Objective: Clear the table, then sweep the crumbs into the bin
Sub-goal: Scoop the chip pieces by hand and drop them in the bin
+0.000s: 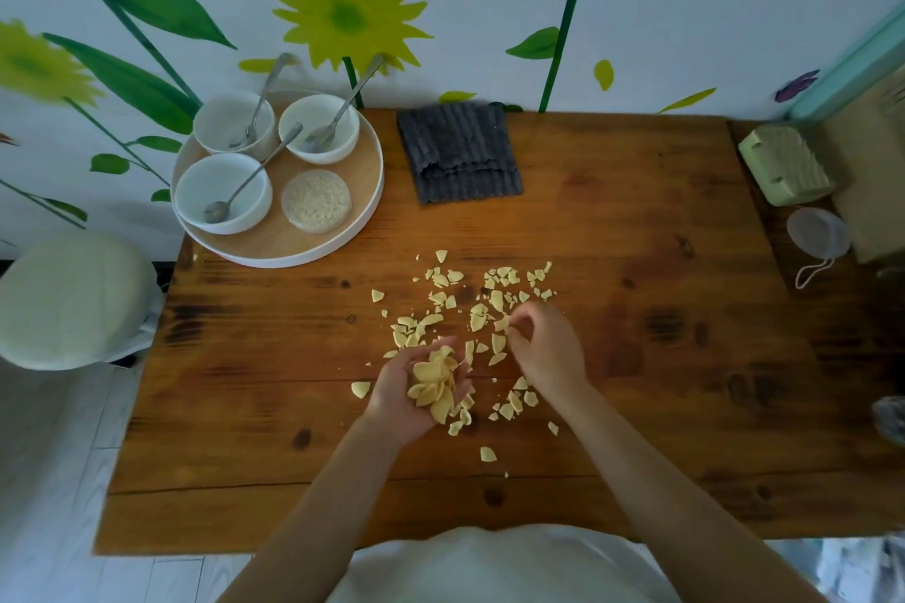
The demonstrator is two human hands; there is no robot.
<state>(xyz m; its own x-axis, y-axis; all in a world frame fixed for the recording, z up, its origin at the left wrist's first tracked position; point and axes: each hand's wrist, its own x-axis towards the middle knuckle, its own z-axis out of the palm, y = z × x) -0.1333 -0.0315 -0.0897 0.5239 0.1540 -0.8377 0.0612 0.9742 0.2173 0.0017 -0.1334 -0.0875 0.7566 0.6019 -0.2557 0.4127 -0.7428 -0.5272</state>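
Pale yellow crumbs are scattered over the middle of the wooden table, most of them just ahead of and between the 2 hands. The left hand is held palm up and cupped, its fingers curled round a pile of the larger pieces. The right hand is lowered over the table with its fingers bent, and 1 piece is pinched between thumb and fingertips at its far edge.

At the table's far left corner a round tray is set, partly overhanging the edge. On it 3 white bowls are seen, each with a spoon leaning in it, beside a small dish of grains. A folded grey cloth is laid by the wall, right of the tray. A pale round bin lid is seen on the floor, left of the table.
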